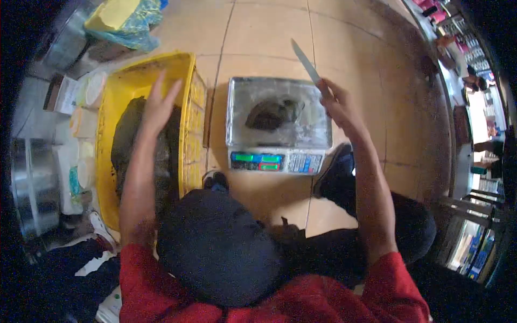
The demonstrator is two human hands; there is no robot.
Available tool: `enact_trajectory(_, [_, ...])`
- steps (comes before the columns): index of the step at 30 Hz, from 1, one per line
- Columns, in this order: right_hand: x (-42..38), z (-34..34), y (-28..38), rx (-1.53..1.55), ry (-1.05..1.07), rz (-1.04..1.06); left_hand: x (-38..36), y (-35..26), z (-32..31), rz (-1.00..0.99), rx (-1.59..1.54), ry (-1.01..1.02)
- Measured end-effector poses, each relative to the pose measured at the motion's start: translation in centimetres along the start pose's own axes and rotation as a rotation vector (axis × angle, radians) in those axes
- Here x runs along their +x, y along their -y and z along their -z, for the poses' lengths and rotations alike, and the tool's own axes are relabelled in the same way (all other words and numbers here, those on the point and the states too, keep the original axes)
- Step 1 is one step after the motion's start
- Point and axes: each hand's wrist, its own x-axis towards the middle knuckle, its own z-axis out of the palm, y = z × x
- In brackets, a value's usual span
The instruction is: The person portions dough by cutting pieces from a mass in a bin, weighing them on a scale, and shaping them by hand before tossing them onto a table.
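The crate (189, 121) was bright yellow; the contents (126, 132) were dark grey-black. The scale platform (318, 129) was silver-grey, and the piece (266, 114) on it was dark brownish-grey. The scale displays (257, 159) showed green digit areas within blue surrounds, plus one red-outlined window. The knife blade (306, 60) was pale grey. The floor tiles (264, 32) were tan, with a grid of dark joint lines. The sleeves (396, 285) were solid red.
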Motion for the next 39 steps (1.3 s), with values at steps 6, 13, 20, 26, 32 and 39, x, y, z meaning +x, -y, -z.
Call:
enact_trajectory(6, [2.4, -8.5, 3.7, 0.083, 0.269, 0.285, -10.7, 14.8, 2.7, 0.297, 0.901, 0.217])
enact_trajectory(13, [2.0, -15.7, 10.1, -0.109, 0.420, 0.460, -8.3, 8.1, 4.6, 0.356, 0.877, 0.349])
enact_trajectory(20, [1.1, -15.3, 8.6, -0.202, 0.427, 0.385, -7.0, 14.4, 3.7, 0.109, 0.695, 0.255])
enact_trajectory(26, [-2.2, -24.6, 10.3, -0.072, 0.581, 0.403, -7.3, 11.0, 7.5, 0.151, 0.610, 0.264])
enact_trajectory(32, [-4.3, -39.3, 14.3, -0.096, 0.628, 0.290, -9.7, 9.7, 10.2, 0.072, 0.456, 0.027])
enact_trajectory(39, [-3.9, -23.8, 13.8, 0.344, 1.352, -0.029, -6.6, 2.5, 11.3, 0.149, 0.037, -0.443])
